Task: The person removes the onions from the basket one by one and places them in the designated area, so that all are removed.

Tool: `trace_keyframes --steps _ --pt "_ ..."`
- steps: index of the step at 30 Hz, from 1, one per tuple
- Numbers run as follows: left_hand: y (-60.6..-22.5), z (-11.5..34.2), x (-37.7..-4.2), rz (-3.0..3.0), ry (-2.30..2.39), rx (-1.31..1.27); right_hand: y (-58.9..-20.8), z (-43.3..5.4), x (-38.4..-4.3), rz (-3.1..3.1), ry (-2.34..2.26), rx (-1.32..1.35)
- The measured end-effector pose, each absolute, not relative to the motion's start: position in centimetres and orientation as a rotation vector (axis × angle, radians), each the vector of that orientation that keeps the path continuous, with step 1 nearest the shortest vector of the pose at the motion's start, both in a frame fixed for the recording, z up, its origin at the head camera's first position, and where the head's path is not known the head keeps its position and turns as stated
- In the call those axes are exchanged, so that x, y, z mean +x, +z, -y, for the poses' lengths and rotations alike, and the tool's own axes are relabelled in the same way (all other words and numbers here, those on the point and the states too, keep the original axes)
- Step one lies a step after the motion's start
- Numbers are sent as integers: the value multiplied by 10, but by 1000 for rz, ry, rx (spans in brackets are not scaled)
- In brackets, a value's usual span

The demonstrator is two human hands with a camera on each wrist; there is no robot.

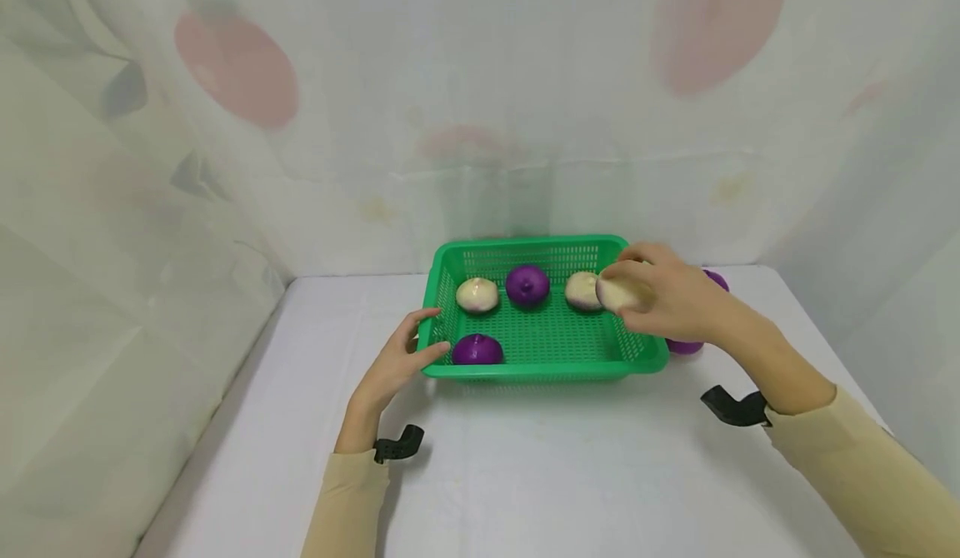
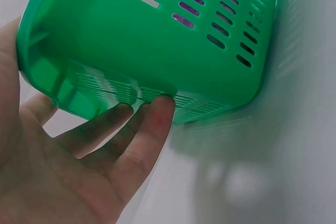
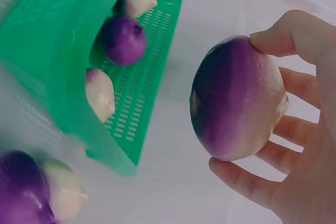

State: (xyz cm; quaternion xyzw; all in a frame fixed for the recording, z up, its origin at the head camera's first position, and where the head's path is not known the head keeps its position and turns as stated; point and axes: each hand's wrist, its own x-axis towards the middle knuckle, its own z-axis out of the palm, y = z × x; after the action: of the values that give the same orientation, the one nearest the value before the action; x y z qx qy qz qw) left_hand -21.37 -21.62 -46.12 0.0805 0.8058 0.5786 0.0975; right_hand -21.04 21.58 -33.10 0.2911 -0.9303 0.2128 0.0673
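In the head view, my right hand (image 1: 671, 291) pinches a purple-and-white turnip (image 1: 617, 293) above the green basket's right rim. The right wrist view shows thumb and fingertips on opposite sides of that turnip (image 3: 239, 98). My left hand (image 1: 393, 365) grips the green plastic basket (image 1: 547, 369) at its near left corner. Seen from the left wrist, its fingers (image 2: 152, 129) lie against the slotted outer wall. Inside the basket sit two white-topped turnips, one at left (image 1: 477, 296) and one at right (image 1: 582, 291), and two purple bulbs, one behind (image 1: 527, 286) and one in front (image 1: 477, 350).
More purple bulbs (image 1: 684, 346) lie on the white table just right of the basket, partly hidden behind my right hand. A pale printed cloth (image 1: 480, 108) hangs behind the table (image 1: 562, 475) and along its sides.
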Motion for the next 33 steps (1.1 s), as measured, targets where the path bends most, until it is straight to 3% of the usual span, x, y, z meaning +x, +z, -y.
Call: trace_keyframes --steps 16,33 --pt "-460 217 -212 -2406 1705 233 -335 -264 -193 2789 693 629" --pt "-461 217 -212 -2408 1690 220 -371 -310 -203 2745 679 547"
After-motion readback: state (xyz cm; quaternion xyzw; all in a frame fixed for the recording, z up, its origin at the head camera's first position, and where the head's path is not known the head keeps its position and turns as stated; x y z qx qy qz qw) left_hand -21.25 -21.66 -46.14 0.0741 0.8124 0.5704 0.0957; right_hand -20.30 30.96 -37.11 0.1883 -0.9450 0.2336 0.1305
